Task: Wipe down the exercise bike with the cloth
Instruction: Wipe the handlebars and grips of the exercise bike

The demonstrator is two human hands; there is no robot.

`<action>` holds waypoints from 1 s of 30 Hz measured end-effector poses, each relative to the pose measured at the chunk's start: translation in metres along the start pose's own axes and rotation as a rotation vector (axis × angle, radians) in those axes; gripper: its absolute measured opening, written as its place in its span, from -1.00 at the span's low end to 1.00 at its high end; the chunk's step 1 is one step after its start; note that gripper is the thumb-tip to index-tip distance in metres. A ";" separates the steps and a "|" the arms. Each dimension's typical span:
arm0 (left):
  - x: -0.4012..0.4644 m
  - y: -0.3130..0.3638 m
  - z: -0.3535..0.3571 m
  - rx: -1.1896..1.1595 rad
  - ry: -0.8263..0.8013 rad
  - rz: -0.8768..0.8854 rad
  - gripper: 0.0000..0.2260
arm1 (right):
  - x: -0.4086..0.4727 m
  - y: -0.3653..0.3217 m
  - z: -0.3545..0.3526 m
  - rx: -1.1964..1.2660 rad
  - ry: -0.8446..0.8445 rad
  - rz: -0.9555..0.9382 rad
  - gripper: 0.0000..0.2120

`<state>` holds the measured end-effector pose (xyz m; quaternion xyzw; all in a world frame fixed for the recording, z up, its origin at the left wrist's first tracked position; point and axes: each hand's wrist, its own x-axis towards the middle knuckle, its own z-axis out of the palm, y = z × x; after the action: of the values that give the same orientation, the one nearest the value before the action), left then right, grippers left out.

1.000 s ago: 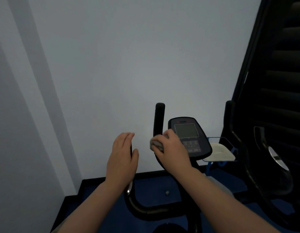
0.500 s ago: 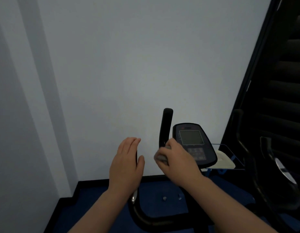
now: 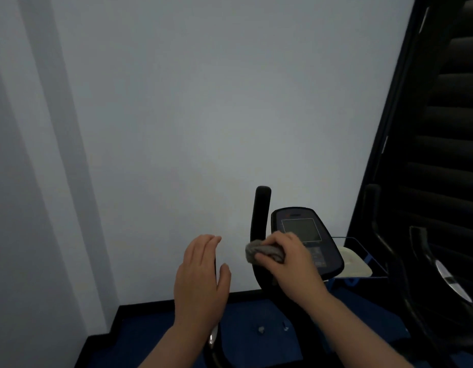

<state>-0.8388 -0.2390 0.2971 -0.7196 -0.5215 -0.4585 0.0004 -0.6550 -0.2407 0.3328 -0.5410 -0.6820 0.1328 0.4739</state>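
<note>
Exercise bike (image 3: 259, 261) right under both hands, parked close to a pale wall (image 3: 203, 115). Right hand (image 3: 291, 264) curled round a bunched grey cloth (image 3: 261, 251), pressing it against the upright black handlebar post (image 3: 261, 208), just left of the console (image 3: 307, 235). Console screen dark, buttons below it partly hidden behind the knuckles. Left hand (image 3: 200, 282) flat and relaxed, fingers straight and together, thumb out, holding nothing, laid against the left grip, which was mostly hidden behind the palm. Couldn't tell how firmly it pressed. Down past the wrists, blue floor (image 3: 243, 328) with a couple of small pale bits on it. Off beyond the right hand, a blue wire basket (image 3: 362, 264) with something white in it, then more dark gym gear (image 3: 442, 261).
</note>
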 end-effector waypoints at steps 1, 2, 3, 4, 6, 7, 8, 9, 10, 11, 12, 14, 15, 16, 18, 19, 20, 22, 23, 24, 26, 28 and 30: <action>0.000 0.000 0.000 -0.005 0.002 0.000 -0.56 | 0.006 -0.002 -0.005 0.003 0.026 -0.007 -0.85; 0.000 0.000 0.001 -0.013 0.004 -0.002 -0.55 | 0.013 -0.006 -0.008 0.022 0.096 -0.029 -0.84; 0.000 0.000 0.000 -0.021 0.010 -0.004 -0.55 | 0.022 -0.011 -0.009 0.059 0.185 -0.059 -0.82; 0.000 0.000 0.000 -0.024 0.012 -0.008 -0.55 | 0.030 -0.017 -0.007 0.104 0.260 -0.082 -0.80; 0.000 0.002 0.000 -0.020 0.009 -0.016 -0.55 | 0.039 -0.025 0.003 0.168 0.295 -0.078 -0.82; 0.000 0.002 -0.001 -0.022 0.007 -0.017 -0.55 | 0.039 -0.024 0.009 0.152 0.274 -0.065 -0.83; 0.000 0.002 -0.001 -0.027 0.006 -0.016 -0.55 | 0.037 -0.019 0.015 0.109 0.241 -0.054 -0.84; 0.001 0.003 -0.002 -0.035 0.008 -0.019 -0.55 | 0.033 -0.012 0.018 0.067 0.197 -0.045 -0.84; 0.002 0.003 -0.003 -0.046 0.010 -0.026 -0.55 | 0.028 -0.004 0.018 0.043 0.144 -0.027 -0.84; 0.002 0.002 -0.004 -0.057 0.014 -0.032 -0.55 | 0.023 0.002 0.016 0.040 0.091 -0.002 -0.82; 0.003 0.001 -0.005 -0.068 0.022 -0.036 -0.56 | 0.020 0.004 0.011 0.049 0.056 0.014 -0.80; 0.005 0.000 -0.007 -0.078 0.035 -0.032 -0.58 | 0.024 0.001 0.002 0.091 0.128 -0.038 -0.75; 0.006 0.000 -0.007 -0.079 0.037 -0.031 -0.58 | 0.030 -0.004 -0.002 0.114 0.227 -0.103 -0.72; 0.006 0.000 -0.007 -0.078 0.038 -0.030 -0.58 | 0.038 -0.011 -0.005 0.131 0.319 -0.167 -0.70; 0.005 0.002 -0.006 -0.063 0.031 -0.031 -0.57 | 0.056 -0.022 -0.005 0.137 0.391 -0.230 -0.76; 0.004 0.002 -0.005 -0.057 0.027 -0.034 -0.56 | 0.060 -0.023 -0.002 0.131 0.372 -0.233 -0.80; 0.003 0.002 -0.005 -0.053 0.023 -0.036 -0.55 | 0.061 -0.020 0.003 0.125 0.336 -0.215 -0.82; 0.003 0.001 -0.006 -0.051 0.017 -0.036 -0.55 | 0.049 -0.009 0.011 0.119 0.264 -0.155 -0.81; 0.003 0.001 -0.006 -0.054 0.014 -0.036 -0.55 | 0.040 -0.003 0.012 0.114 0.226 -0.128 -0.80; 0.004 0.000 -0.006 -0.056 0.012 -0.038 -0.55 | 0.031 0.003 0.011 0.106 0.180 -0.102 -0.79; 0.004 -0.001 -0.005 -0.053 0.004 -0.038 -0.55 | 0.020 0.008 0.002 0.138 0.095 -0.036 -0.79; 0.004 -0.002 -0.004 -0.049 0.002 -0.035 -0.54 | 0.022 0.003 -0.009 0.273 0.169 -0.002 -0.81; 0.004 -0.001 -0.004 -0.047 0.002 -0.035 -0.53 | 0.038 -0.010 -0.016 0.392 0.367 -0.023 -0.82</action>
<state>-0.8423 -0.2373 0.3017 -0.7097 -0.5231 -0.4713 -0.0240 -0.6466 -0.2170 0.3670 -0.4461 -0.5522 0.1566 0.6867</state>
